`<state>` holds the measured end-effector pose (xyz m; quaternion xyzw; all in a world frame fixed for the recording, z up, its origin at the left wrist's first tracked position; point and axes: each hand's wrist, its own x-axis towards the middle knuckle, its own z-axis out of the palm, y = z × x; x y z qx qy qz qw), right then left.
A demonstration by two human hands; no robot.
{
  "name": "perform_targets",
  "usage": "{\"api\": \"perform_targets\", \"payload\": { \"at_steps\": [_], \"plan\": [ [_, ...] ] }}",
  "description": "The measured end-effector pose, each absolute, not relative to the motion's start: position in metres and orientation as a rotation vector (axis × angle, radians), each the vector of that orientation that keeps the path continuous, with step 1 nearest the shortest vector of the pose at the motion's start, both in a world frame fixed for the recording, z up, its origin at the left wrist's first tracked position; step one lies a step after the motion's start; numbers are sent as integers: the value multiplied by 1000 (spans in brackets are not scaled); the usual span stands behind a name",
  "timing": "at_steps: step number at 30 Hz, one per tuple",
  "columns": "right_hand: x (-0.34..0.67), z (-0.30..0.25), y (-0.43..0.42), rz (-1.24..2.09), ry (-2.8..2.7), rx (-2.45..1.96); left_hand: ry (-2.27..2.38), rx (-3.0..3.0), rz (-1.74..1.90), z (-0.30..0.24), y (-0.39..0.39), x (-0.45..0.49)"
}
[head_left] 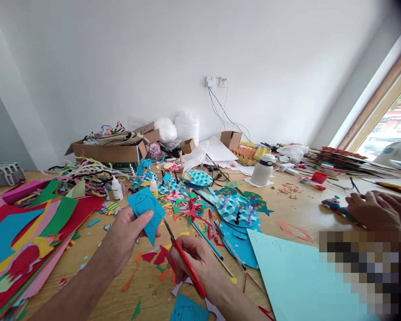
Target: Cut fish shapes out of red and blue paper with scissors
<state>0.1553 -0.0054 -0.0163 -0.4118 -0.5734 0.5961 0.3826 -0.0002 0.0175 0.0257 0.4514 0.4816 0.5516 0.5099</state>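
Observation:
A piece of blue paper with a fish drawn on it is pinched between the thumb and fingers of my left hand, held above the table. My right hand grips red-handled scissors, whose dark tips point up at the paper's lower right edge. I cannot tell whether the blades touch it. Another blue paper piece with a fish drawing lies at the bottom, partly below my right forearm. Small coloured paper scraps are scattered under both hands.
Stacked coloured paper lies at left. Pipe cleaners, a white glue bottle and a cardboard box stand behind. Blue paper-craft discs, a light blue sheet and a white bottle are at right. Another person's hands work at far right.

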Motion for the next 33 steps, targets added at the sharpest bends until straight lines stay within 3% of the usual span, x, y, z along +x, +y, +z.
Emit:
{"api": "perform_targets", "payload": {
  "at_steps": [33],
  "plan": [
    [152,-24,-4,1581,-1396,-1003,1035,1076,1258,25,13,4]
  ]
}}
